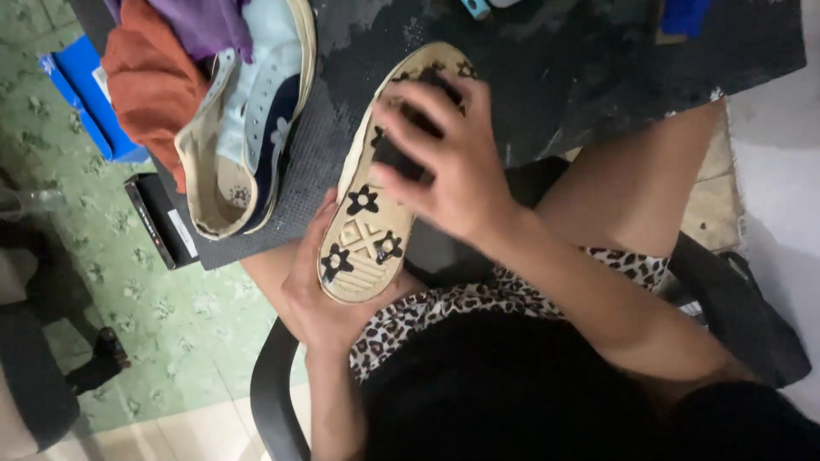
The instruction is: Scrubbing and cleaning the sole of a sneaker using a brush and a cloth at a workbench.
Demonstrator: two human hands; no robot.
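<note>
Head view, looking down: your left hand (312,294) cups the heel end of a cream canvas sneaker turned sole-up, its tan rubber sole marked with black flower shapes (369,224). Left grip is wrapped on the shoe from underneath, palm below the heel, thumb lying up along the sole's left edge. Shoe runs diagonally, heel low over your lap, toe pointing up and away, resting over the edge of the dark, scuffed tabletop (581,77).

Your right hand (453,162) lies across the middle to front part of the sole, fingers spread and curled down. Something small and black (401,158) sits under those fingers, pressed against the sole; the hand is motion-blurred, so what it is can't be told. Right grip closed on that black thing, fingers touching the sole around it.

Second sneaker, cream canvas with pale blue and navy panels (248,128), lies on its side on a dark ribbed mat (303,183) on the tabletop, just left of the held shoe, not touching it. Rust-orange cloth (149,81) and purple cloth (205,26) are bunched at its far end. Blue box (85,94) and a flat black box (158,218) are on the green patterned floor (171,316), lower left. Leopard-print shorts (444,312) cover your lap under the shoe.
</note>
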